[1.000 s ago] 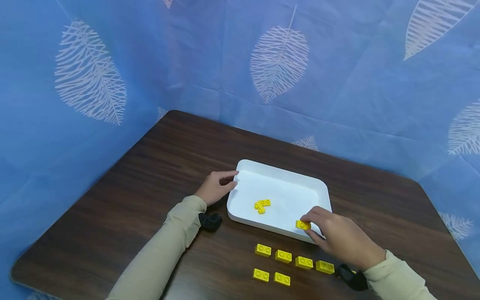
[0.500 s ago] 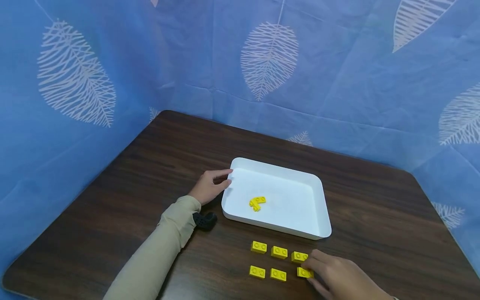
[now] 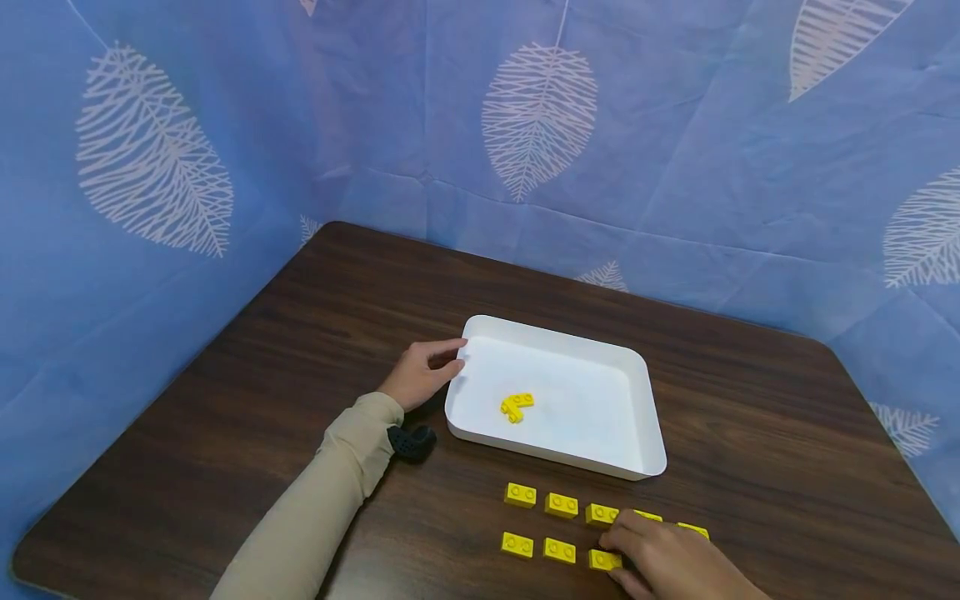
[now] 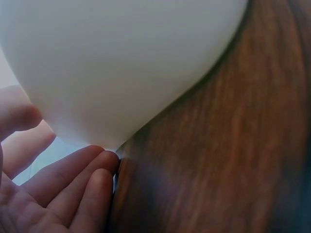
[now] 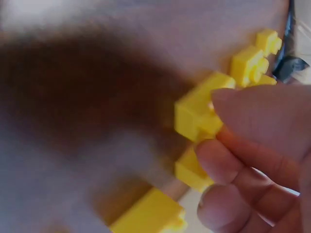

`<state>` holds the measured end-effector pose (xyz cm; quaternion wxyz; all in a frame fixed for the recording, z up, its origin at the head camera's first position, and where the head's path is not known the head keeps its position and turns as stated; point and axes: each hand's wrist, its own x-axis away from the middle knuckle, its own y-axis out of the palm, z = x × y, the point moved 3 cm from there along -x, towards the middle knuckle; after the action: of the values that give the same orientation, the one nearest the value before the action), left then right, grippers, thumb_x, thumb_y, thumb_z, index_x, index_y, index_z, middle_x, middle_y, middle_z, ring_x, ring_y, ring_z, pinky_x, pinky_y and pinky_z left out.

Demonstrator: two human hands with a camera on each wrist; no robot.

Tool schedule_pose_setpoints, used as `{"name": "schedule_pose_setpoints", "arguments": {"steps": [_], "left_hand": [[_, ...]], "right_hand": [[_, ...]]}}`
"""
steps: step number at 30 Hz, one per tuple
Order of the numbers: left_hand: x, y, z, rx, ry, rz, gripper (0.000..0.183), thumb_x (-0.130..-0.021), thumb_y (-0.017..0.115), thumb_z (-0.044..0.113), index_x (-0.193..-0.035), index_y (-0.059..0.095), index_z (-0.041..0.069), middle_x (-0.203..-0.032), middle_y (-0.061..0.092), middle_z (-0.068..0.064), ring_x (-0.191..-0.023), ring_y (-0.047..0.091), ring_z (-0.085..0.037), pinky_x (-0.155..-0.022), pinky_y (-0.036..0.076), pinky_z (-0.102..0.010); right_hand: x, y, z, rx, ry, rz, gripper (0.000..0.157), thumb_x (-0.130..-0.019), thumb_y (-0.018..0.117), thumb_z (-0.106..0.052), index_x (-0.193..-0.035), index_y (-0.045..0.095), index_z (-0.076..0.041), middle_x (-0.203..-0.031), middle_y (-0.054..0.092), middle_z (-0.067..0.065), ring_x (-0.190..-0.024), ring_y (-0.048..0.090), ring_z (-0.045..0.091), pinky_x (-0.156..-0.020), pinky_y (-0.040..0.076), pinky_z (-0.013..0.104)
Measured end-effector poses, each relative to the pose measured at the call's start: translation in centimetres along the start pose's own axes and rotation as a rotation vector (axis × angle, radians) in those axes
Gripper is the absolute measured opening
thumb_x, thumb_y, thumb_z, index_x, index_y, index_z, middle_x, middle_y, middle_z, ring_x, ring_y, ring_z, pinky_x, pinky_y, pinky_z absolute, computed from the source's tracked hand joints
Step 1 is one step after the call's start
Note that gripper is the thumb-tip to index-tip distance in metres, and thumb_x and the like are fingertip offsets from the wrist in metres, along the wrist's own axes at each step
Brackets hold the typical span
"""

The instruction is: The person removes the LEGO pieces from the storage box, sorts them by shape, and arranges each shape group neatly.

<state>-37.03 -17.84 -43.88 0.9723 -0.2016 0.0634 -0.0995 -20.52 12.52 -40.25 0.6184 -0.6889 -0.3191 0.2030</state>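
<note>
At the right end of the nearer row, my right hand (image 3: 667,557) pinches a two-stud yellow toy brick (image 3: 602,560) between thumb and fingers, low at the tabletop. The right wrist view has the thumb against one side of the pinched brick (image 5: 194,109). My left hand (image 3: 420,372) holds the left rim of a white tray (image 3: 557,457). From the left wrist, several fingertips (image 4: 99,182) rest along the outer wall. Inside the tray lie a few small yellow pieces (image 3: 517,406), bunched together left of centre.
Several yellow bricks (image 3: 561,505) form a farther row between tray and hand, partly hidden behind the right hand. Two more bricks (image 3: 517,544) sit left of the pinched one. The dark wooden table (image 3: 315,333) meets a blue leaf-patterned cloth (image 3: 420,125) at the back.
My right hand has brought the brick from over the tray's front right edge down toward me to the nearer row. The left hand stays at the tray. The head view has shifted slightly.
</note>
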Motion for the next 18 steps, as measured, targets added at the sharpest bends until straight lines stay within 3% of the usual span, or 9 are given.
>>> {"name": "schedule_pose_setpoints", "arguments": {"steps": [5,8,12,18], "left_hand": [[0.0,-0.2,0.1,-0.011,0.013,0.005,0.041,-0.092,0.061,0.020,-0.132,0.057,0.012,-0.135,0.054,-0.008,-0.121,0.053,-0.024,-0.097,0.048,-0.039],[0.0,-0.2,0.0,-0.011,0.009,0.013,0.041,-0.092,0.061,0.021,-0.131,0.057,0.012,-0.135,0.055,-0.007,-0.119,0.054,-0.024,-0.096,0.048,-0.039],[0.0,-0.2,-0.1,0.001,0.004,0.018,0.040,-0.091,0.062,0.020,-0.131,0.058,0.013,-0.133,0.056,-0.007,-0.113,0.057,-0.022,-0.093,0.050,-0.037],[0.1,-0.1,0.0,0.008,0.007,0.021,0.040,-0.091,0.063,0.019,-0.130,0.059,0.012,-0.132,0.057,-0.007,-0.113,0.057,-0.023,-0.094,0.050,-0.037]], "right_hand": [[-0.2,-1.9,0.1,-0.015,0.021,0.069,0.017,-0.080,0.074,-0.024,-0.094,0.067,-0.016,-0.089,0.055,-0.013,-0.066,0.045,-0.010,-0.050,0.044,0.017],[-0.7,-3.1,0.4,-0.002,-0.019,0.187,0.020,-0.078,0.076,-0.019,-0.096,0.066,-0.016,-0.090,0.057,-0.011,-0.064,0.045,-0.011,-0.049,0.042,0.014],[-1.5,-4.5,1.0,0.044,-0.046,0.276,0.026,-0.075,0.078,-0.014,-0.098,0.066,-0.014,-0.091,0.058,-0.008,-0.063,0.045,-0.010,-0.050,0.044,0.014],[-3.7,-6.2,2.4,0.039,0.036,0.211,0.023,-0.081,0.073,-0.015,-0.102,0.066,-0.012,-0.098,0.061,-0.002,-0.060,0.040,-0.008,-0.051,0.041,0.017]]}}
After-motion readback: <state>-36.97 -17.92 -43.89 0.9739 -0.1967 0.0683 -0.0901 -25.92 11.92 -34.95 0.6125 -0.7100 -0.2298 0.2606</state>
